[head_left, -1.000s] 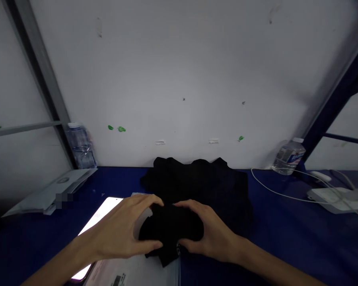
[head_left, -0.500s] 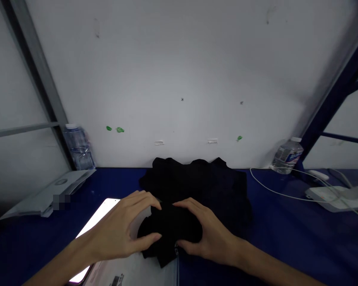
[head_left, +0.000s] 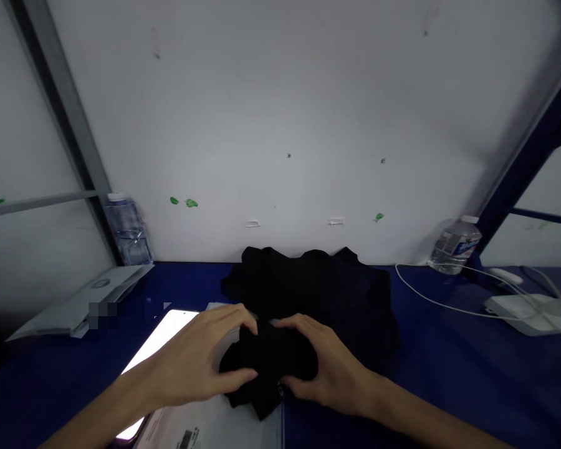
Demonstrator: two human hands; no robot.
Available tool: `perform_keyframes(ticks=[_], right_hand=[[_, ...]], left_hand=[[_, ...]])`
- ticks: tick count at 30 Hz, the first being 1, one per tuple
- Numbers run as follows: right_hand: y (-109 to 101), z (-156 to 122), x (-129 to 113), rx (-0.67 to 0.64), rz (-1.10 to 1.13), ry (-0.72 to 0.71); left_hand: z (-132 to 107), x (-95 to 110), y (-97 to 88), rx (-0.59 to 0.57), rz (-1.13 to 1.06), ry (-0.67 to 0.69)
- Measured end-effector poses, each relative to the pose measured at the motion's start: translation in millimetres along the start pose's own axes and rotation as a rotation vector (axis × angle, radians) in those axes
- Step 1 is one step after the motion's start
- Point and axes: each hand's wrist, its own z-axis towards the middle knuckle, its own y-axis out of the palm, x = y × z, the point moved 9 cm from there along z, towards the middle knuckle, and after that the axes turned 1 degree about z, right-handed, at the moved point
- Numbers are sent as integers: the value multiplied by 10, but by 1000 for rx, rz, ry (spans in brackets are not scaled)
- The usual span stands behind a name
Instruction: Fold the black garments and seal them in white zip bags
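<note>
A small bundle of black cloth [head_left: 268, 365] lies on the blue table [head_left: 449, 374], partly over a white sheet of paper [head_left: 215, 427]. My left hand [head_left: 201, 362] cups its left side, with thumb and fingers curled round the fabric. My right hand [head_left: 327, 365] cups its right side the same way. Behind the bundle, against the wall, lies a larger heap of black garments [head_left: 318, 290].
A lit tablet [head_left: 156, 349] lies under my left forearm. Grey papers [head_left: 81, 302] and a water bottle [head_left: 128, 231] are at the left, a second bottle [head_left: 455, 246] at the right. White cables [head_left: 430, 299] run to a white power strip [head_left: 523, 308].
Both hands have drawn slightly closer together around the black bundle, squeezing it a little. The view has shifted a bit; nothing else moved.
</note>
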Motion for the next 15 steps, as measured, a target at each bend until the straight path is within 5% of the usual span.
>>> perform_keyframes(ticks=[10,12,15], right_hand=[[52,150,6,-3,10,14],[-37,152,-14,49,48,19],[-315,131,-23,214,104,41]], left_hand=[[1,-71,44,-32,-30,-58],[-13,-79,-87,86,-42,-28],[-147,-58,-473,478,-72,65]])
